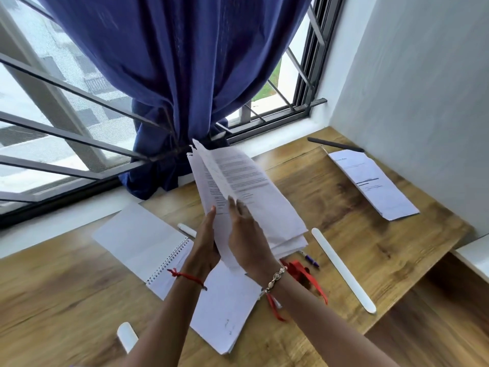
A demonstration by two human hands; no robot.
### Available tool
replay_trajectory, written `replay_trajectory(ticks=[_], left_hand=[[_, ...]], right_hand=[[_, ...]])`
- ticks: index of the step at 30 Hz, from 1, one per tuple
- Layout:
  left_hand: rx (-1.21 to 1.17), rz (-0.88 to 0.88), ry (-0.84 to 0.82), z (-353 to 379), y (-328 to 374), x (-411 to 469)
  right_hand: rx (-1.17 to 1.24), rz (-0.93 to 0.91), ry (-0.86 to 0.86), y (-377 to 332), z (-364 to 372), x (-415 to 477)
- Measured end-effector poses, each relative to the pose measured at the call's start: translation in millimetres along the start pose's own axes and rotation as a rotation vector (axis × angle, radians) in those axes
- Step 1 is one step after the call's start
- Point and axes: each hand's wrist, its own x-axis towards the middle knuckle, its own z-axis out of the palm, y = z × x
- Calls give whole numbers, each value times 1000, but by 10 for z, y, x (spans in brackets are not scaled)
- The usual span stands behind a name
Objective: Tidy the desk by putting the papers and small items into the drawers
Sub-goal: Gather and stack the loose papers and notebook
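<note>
Closest in, at the near edge of the desk (53, 300), a rounded white item (127, 337), too cut off to name. Just beyond, under both forearms, loose sheets (225, 313) lying partly over an open spiral notebook (140, 242). Above these and clear of the wood, a sheaf of papers (238, 186) held upright and tilted away. Right hand (248, 242) wrapped round its lower front, fingers curled onto the top page. Left hand (203, 245) pressed along the left edge, fingers fairly straight, thumb hidden behind the paper. Likely step: squaring the sheaf before stowing. To do it well, ease the hold a little, tap the bottom edge on bare wood, then pinch firmly low down to stop pages sliding out, gathering the fanned top corners together. Sheaf itself: white, printed text, several pages thick, top edges splayed and ragged, lower corners stepped rather than flush — floppy, apt to bend. By the right wrist, a red ribbon (304, 276) and a blue pen (311, 260); by the left hand, a white marker (186, 230); further right, a long white strip (344, 268). Farther off, a folded printed sheet (373, 184) flat near the wall, with a dark stick (336, 144) behind it. At the back, a blue curtain (185, 75) across a barred window — nowhere to stow anything in view.
</note>
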Motion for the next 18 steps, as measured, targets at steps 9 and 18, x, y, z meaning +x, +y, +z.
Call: replay_trajectory(ticks=[9,18], left_hand=[[-74,47,-121,93,-60,48],[186,-21,-28,246,-90,197]], right_hand=[[74,-15,0,-39,192,-20],[395,183,95,296,-283,48]])
